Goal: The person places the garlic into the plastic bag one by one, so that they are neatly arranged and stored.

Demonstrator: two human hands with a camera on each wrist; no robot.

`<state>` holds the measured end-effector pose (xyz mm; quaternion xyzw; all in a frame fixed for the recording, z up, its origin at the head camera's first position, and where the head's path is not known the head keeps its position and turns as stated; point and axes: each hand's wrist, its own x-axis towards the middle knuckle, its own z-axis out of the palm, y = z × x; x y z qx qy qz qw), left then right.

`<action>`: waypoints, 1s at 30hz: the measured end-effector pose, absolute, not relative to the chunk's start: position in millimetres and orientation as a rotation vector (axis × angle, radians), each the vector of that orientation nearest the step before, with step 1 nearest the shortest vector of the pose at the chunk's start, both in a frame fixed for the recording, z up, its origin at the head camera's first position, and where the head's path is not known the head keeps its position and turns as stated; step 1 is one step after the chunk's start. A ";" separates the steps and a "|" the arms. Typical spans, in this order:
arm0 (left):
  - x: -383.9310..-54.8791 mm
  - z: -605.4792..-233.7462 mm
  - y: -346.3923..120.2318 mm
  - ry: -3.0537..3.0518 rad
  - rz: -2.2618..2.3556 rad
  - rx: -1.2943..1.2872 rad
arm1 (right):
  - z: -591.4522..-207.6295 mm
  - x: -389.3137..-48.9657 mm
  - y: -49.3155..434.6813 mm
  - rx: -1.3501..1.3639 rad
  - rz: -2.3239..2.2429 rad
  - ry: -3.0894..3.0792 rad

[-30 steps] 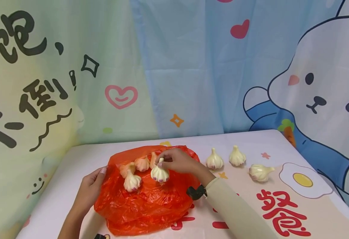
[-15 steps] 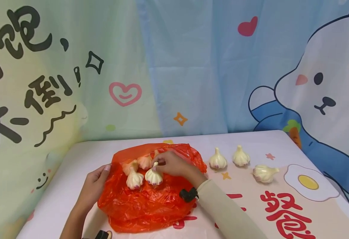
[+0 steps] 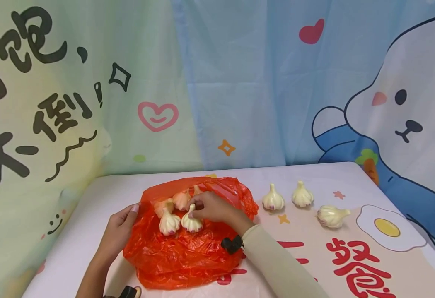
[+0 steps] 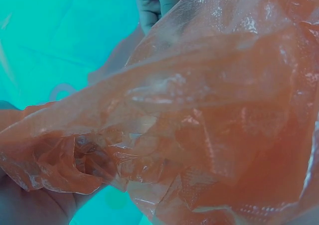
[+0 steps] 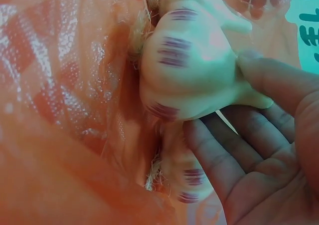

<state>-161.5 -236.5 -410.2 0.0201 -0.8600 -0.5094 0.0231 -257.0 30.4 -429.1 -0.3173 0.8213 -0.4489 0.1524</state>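
Observation:
A red plastic bag (image 3: 182,265) lies spread on the table, its thin film filling most of the left wrist view. At its left edge my left hand (image 3: 117,231) grips the film, thumb on top. My right hand (image 3: 213,207) pinches the neck of a garlic bulb (image 3: 192,222) over the bag's middle. In the right wrist view this garlic (image 5: 187,68) shows purple streaks and root hairs, with the thumb (image 5: 274,78) on its neck. Touching its left side is another garlic bulb (image 3: 169,223). Several more bulbs sit behind them, tinted orange under the film.
Three pale garlic bulbs stand or lie on the table right of the bag: one upright bulb (image 3: 273,199), a second upright bulb (image 3: 302,196) and one lying bulb (image 3: 332,217). A printed cloth (image 3: 299,265) covers the table, and a cartoon curtain (image 3: 236,91) hangs behind.
My right hand has lowered the garlic bulb leftward, bringing it beside the other bulb on the bag. My left hand keeps its grip on the bag's edge. The head view has shifted slightly.

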 end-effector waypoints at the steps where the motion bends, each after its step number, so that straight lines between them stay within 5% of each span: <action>1: -161.6 -410.1 -236.5 -2.661 -1.580 0.065 | -429.1 -256.8 30.2 -0.907 -1.291 2.357; 30: -161.9 -408.6 -237.0 -2.661 -1.582 0.085 | -427.2 -250.5 45.7 -0.865 -1.452 2.344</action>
